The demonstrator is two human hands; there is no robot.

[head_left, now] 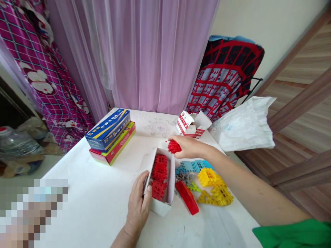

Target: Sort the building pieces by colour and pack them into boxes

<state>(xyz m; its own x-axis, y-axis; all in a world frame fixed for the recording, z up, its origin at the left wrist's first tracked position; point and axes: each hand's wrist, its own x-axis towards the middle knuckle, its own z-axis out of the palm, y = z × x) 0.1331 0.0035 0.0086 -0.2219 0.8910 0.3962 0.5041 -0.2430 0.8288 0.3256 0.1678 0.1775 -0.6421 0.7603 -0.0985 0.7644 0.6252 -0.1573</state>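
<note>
My left hand grips the left wall of a long white open box, its thumb over the rim. Inside the box lie stacks of red plastic building pieces with toothed edges and window-like grids. Just beyond the box's far right corner, my right hand is closed around a bunch of red toothed building pieces. Beneath my right forearm lie yellow building pieces and blue ones. Beside the box rest a red plastic tray-like piece, a green piece and grey pieces.
At the table's left, a blue carton sits on a red and green carton. An open red and white carton stands at the back right. A white plastic bag hangs over the right edge. The lower left corner is pixelated.
</note>
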